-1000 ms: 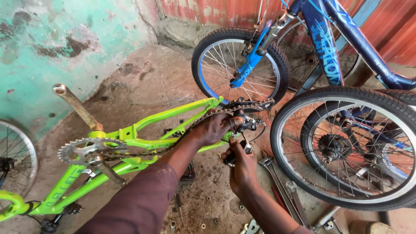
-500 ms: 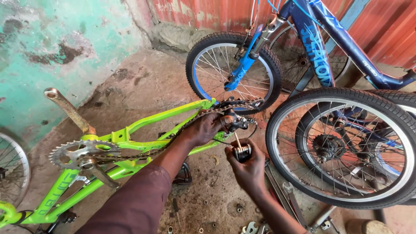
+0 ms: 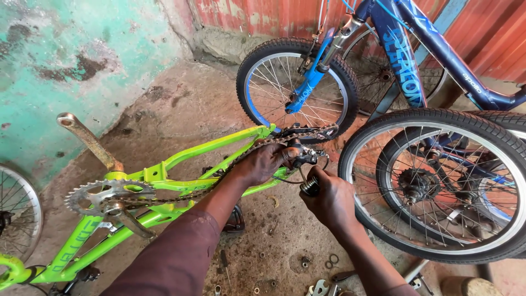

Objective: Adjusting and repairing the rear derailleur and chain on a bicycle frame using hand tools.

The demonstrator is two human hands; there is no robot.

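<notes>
a: state the position of the left hand (image 3: 263,163).

b: it lies on the rear end of the green bicycle frame (image 3: 164,175), which rests on its side on the dirt floor (image 3: 181,104). the fingers curl closed around the rear derailleur (image 3: 304,157), next to where the chain (image 3: 246,153) runs back to the dropout.

a: and the right hand (image 3: 329,197)?

b: just below and right of the left hand. it is closed around a small dark cylindrical part (image 3: 310,186) with a ribbed or coiled surface, directly under the derailleur. whether that part is a tool tip or a component cannot be told. a thin cable (image 3: 285,178) loops between the two hands.

a: where does the chain run?

b: from the derailleur forward along the frame to the chainring (image 3: 104,194). a rusty crank arm (image 3: 90,141) points up and left from the bottom bracket; a second crank arm (image 3: 131,223) points down and right.

a: surroundings?

b: a blue bicycle (image 3: 411,71) stands behind, its front wheel (image 3: 296,87) just beyond the hands. a larger wheel (image 3: 438,181) stands to the right, close to the right hand. another wheel (image 3: 16,219) shows partly at the left edge. washers and small hardware (image 3: 329,260) lie on the floor below the hands. a green painted wall (image 3: 66,55) is at the left, a red corrugated sheet (image 3: 263,13) at the back.
</notes>
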